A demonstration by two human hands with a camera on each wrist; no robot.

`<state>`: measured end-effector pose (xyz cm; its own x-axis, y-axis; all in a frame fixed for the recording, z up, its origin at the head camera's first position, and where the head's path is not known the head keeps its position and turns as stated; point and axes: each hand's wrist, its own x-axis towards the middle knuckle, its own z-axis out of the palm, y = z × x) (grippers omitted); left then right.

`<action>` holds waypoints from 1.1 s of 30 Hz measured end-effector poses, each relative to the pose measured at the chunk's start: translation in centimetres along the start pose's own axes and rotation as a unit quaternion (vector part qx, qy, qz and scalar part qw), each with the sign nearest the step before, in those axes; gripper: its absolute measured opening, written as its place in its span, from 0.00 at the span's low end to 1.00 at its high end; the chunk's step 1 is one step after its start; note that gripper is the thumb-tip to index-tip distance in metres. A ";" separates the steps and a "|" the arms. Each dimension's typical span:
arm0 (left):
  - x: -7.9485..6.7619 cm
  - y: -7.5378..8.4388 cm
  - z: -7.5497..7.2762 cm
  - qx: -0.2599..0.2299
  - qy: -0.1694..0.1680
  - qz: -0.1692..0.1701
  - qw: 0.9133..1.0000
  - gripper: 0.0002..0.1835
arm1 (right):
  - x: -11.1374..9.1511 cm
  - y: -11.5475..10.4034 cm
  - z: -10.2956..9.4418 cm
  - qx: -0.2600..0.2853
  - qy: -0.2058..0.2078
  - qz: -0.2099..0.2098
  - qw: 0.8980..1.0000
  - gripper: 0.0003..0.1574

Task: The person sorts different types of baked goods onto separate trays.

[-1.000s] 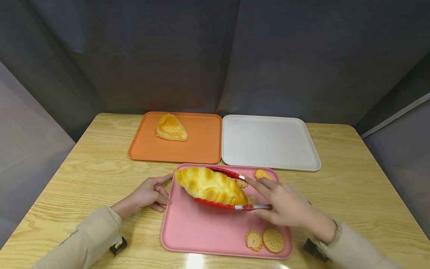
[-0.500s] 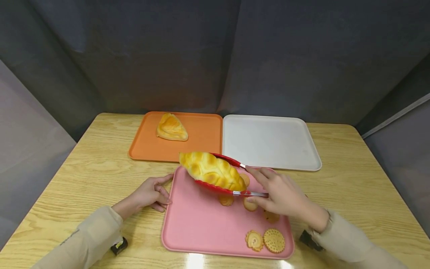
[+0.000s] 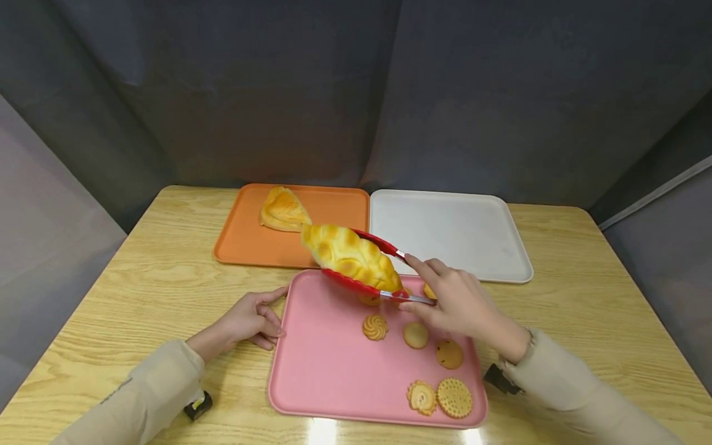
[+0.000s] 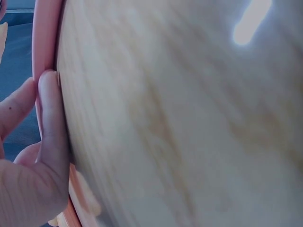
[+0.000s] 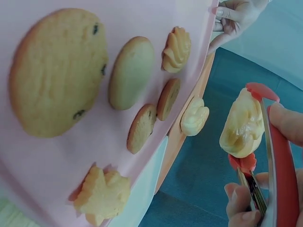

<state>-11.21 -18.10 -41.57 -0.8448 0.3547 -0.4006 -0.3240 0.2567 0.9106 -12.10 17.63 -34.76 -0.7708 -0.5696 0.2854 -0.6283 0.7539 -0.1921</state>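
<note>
My right hand (image 3: 461, 303) grips red and metal tongs (image 3: 355, 283). Between their red heads is a braided loaf of bread (image 3: 347, 250), yellow with browned patches. In the head view the loaf overlaps the far edge of the pink tray (image 3: 334, 383) and the front of the orange tray (image 3: 250, 252). My left hand (image 3: 247, 318) is at the pink tray's left side, thumb and index finger touching the rim. The left wrist view shows the thumb (image 4: 52, 113) extended along the rim's outer side. A triangular pastry (image 3: 283, 210) lies on the orange tray.
A white tray (image 3: 445, 232) stands right beside the orange one at the back. On the pink tray lie several cookies, among them a swirl cookie (image 3: 375, 327), a plain round one (image 3: 415, 335) and a dotted biscuit (image 3: 454, 398). A dark curtain (image 3: 278, 93) hangs behind the table.
My right hand has carried the tongs and loaf away from me, from over the pink tray toward the orange tray, uncovering several cookies. The left hand stays at the tray's rim.
</note>
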 end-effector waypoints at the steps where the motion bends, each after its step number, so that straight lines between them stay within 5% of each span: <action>1: 0.0 0.0 0.0 0.000 0.000 0.001 1.000 0.46 | 0.1 -0.1 0.0 0.002 -0.001 0.006 1.000 0.48; 18: 0.0 -0.1 -0.1 0.002 -0.013 0.006 1.000 0.46 | 3.2 -0.3 0.1 0.012 0.007 0.074 0.997 0.48; 33: 0.0 -0.2 0.0 0.001 -0.001 -0.003 1.000 0.46 | 6.7 0.1 0.9 0.023 -0.030 0.134 0.990 0.49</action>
<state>-11.11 -18.14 -41.76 -0.8417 0.3548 -0.4070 -0.3293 0.2600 0.9077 -17.39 13.57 -33.75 -0.9143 -0.3707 0.1631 -0.4038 0.8657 -0.2958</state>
